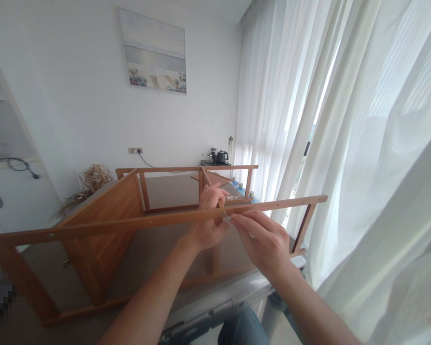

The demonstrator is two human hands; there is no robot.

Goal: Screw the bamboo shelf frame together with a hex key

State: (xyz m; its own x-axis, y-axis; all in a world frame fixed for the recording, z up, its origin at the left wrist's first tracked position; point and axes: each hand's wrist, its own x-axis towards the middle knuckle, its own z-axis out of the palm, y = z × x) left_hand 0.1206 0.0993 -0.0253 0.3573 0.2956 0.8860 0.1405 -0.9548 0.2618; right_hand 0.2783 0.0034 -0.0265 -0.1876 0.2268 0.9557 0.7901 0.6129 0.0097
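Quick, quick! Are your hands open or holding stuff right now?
Left hand: closed, holding the wooden frame.
Right hand: closed, pinching a small metal piece.

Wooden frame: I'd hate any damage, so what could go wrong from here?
The small metal piece pinched by the right hand might slip and drop. The left hand, right behind the front rail, could get scraped if the piece slips. The crosspiece at that hand might shift out of line if it isn't steadied.

Daylight through curtains (373, 120), seemingly hazy.
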